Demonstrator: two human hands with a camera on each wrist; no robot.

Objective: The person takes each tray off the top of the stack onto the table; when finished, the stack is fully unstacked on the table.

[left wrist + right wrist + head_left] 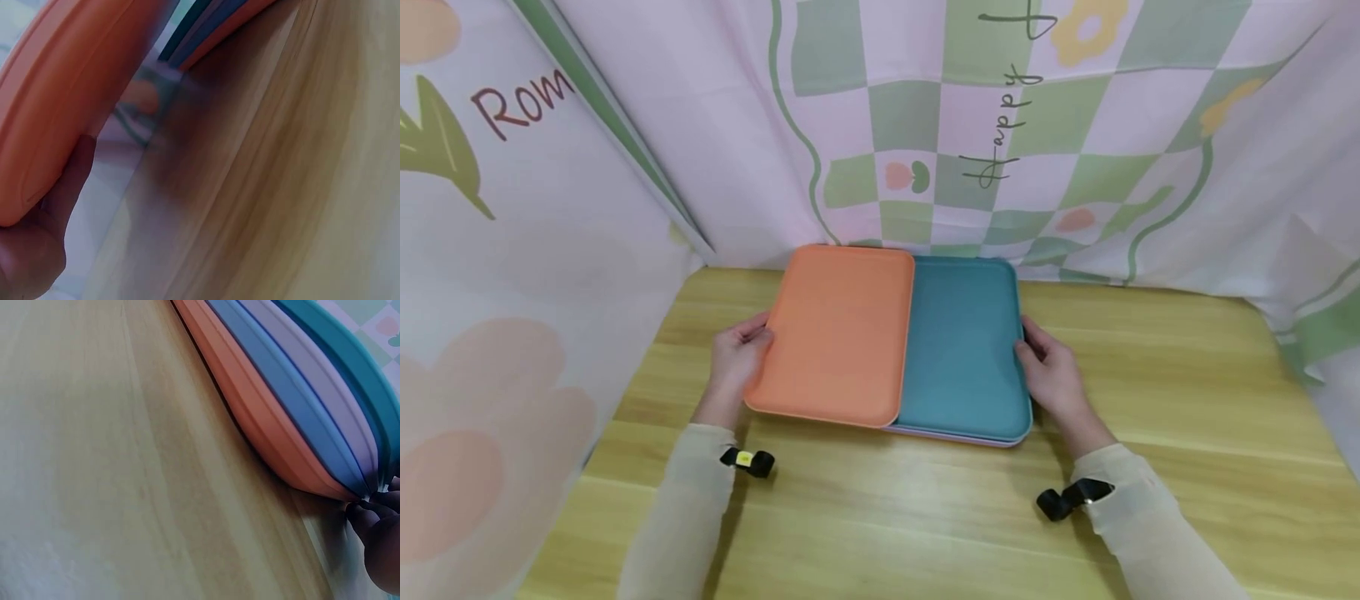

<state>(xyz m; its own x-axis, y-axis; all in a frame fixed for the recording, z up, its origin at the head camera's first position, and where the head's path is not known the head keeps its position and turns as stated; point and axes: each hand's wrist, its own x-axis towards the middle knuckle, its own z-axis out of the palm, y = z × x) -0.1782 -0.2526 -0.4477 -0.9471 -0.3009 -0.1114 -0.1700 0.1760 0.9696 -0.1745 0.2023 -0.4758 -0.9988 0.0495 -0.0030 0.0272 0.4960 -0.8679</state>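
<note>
My left hand (735, 354) grips the left edge of an orange rectangular tray (835, 333), thumb at the rim. In the left wrist view this tray is raised off the table, apart from the stack's lower trays. It overlaps the left part of a teal tray (966, 350), hiding it. Beneath the teal tray, the right wrist view shows a lilac tray (312, 375), a blue tray (281, 387) and another orange tray (262, 419) at the bottom. My right hand (1056, 371) holds the teal tray's right edge; its fingertips are at the stack's corner, partly cut off.
The stack lies on a wood-grain table (865, 517), near its back edge. A patterned cloth (902, 117) hangs right behind it, and another printed cloth (512, 275) hangs along the left side. Black wrist cameras are strapped over both sleeves.
</note>
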